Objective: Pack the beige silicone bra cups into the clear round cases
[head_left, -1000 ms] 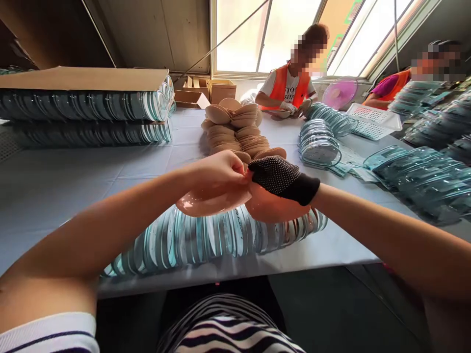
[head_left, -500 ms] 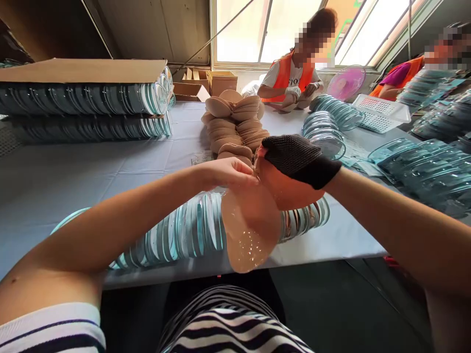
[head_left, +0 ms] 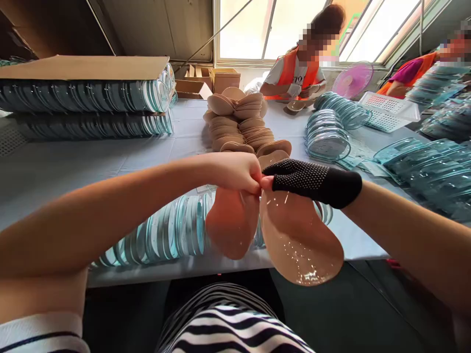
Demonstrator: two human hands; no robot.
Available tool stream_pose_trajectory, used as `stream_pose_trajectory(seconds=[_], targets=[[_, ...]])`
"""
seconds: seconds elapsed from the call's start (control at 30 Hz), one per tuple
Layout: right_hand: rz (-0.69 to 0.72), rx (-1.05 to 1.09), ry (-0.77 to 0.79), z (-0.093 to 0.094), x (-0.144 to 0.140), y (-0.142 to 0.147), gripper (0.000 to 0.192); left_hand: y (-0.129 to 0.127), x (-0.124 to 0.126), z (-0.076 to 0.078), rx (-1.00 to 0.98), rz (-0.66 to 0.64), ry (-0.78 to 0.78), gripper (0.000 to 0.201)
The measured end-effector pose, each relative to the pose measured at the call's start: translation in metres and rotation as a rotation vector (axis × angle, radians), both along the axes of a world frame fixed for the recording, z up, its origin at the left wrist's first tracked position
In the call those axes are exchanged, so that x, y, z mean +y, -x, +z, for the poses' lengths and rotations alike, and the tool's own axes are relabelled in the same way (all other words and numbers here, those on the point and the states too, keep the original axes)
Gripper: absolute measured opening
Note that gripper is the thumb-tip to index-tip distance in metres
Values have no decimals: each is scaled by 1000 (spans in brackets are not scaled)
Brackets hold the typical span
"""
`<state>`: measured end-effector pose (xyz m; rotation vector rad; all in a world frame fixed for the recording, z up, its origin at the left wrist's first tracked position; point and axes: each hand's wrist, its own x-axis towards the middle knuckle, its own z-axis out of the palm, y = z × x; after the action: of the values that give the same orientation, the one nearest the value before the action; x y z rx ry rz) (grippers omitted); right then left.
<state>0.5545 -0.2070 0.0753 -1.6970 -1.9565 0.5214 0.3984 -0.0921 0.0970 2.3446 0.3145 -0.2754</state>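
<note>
A skin-coloured stick-on bra hangs in front of me above the table's near edge, its left cup and its glossy right cup side by side. My left hand, bare, is closed in a pinch at the inner edge of the left cup. Wearing a black dotted glove with the fingertips bare, my right hand pinches the inner edge of the right cup. The fingertips of both hands meet at the middle and cover the joint there. Just beyond my hands lies a double stack of similar bra cups.
A row of clear round plastic cases runs under my forearms. Cardboard tops stacked cases at the left. More clear cases, a white basket and a pink fan are at the right. A co-worker sits across the table.
The two cups, overlapping before, now hang side by side. My right hand has come down and towards me, and my left hand's fingers have curled in more tightly.
</note>
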Motion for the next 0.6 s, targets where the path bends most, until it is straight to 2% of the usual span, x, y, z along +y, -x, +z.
stream_pose_trajectory(seconds=[0.07,0.13,0.23,0.3,0.37,0.43,0.5,0.57,0.6], targets=[[136,102,71,1,-1,-7,52,-4,0,9,28,-49,-78,23],[163,123,23,3,-5,-12,41,-6,2,17,48,-157,-35,21],[177,131,-70,8,-14,-13,30,-3,4,25,72,-281,208,21],[231,154,-127,11,-19,-16,27,0,6,26,65,-270,367,19],[294,62,-226,15,-18,-24,24,2,11,21,75,-202,487,16],[286,-174,-373,22,-13,-36,27,1,21,8,95,-117,537,14],[193,-486,-501,31,-5,-42,30,-3,36,-11,100,27,475,12],[153,-716,-574,35,4,-33,27,-8,48,-33,66,279,327,11],[182,-783,-589,34,9,-21,25,-10,51,-43,41,431,264,12]])
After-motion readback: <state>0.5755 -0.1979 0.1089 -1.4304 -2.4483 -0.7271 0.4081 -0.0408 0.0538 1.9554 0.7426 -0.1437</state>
